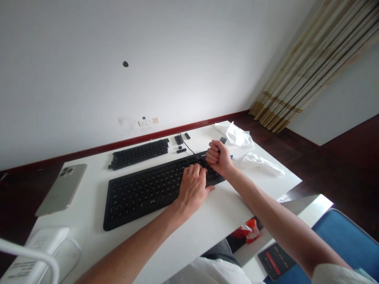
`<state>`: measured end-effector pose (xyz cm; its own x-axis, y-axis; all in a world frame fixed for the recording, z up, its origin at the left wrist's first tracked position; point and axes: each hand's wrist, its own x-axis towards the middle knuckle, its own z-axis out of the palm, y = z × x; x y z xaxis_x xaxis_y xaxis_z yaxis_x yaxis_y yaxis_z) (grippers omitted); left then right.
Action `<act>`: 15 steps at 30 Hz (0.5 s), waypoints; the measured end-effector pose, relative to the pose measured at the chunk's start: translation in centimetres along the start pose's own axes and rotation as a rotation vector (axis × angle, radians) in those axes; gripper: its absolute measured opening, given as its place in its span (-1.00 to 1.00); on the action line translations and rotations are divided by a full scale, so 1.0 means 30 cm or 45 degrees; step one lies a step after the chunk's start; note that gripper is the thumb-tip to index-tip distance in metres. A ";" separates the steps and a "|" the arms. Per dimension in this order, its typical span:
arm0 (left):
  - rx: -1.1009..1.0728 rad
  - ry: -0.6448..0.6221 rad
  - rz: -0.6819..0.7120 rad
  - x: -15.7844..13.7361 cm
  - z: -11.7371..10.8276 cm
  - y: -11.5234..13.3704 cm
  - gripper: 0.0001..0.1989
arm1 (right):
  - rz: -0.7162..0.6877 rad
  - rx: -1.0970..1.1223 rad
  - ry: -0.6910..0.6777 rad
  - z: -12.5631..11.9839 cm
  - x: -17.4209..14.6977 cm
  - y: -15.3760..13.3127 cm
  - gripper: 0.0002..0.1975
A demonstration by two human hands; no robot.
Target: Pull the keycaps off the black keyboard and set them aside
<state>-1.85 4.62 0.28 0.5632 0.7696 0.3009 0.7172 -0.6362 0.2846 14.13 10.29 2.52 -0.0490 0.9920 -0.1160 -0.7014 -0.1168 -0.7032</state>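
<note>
A black keyboard (pixel 142 193) lies across the white table, its keycaps off over much of its surface. My left hand (pixel 194 183) presses down on its right part, fingers bent over the keys and thumb out by the near edge. Just to the right, my right hand (pixel 218 157) is a closed fist above the number-pad end. Thin wires below the fist look like those of a keycap puller (pixel 208 167); its handle is hidden in the fingers. Removed keycaps (pixel 140 153) lie in rows behind the keyboard, with smaller groups of keycaps (pixel 179 139) farther right.
Crumpled white plastic wrap (pixel 237 135) lies at the table's right side. On the left are a phone (pixel 63 187) and a white power strip (pixel 38 252) with a cable. A blue chair (pixel 346 236) holds a dark box (pixel 275 260) at lower right.
</note>
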 end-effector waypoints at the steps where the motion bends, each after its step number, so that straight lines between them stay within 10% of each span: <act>1: 0.014 0.000 -0.001 0.001 -0.001 0.003 -0.50 | 0.002 -0.006 -0.005 0.000 0.000 0.001 -0.55; 15: 0.348 -0.010 0.169 -0.032 -0.029 0.063 -0.75 | 0.077 -0.135 -0.084 0.003 -0.002 0.013 -0.51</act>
<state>-1.40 2.63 1.33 0.6618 0.6818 0.3118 0.7204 -0.6934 -0.0126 13.79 10.19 2.30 -0.1379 0.9836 -0.1165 -0.6170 -0.1773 -0.7667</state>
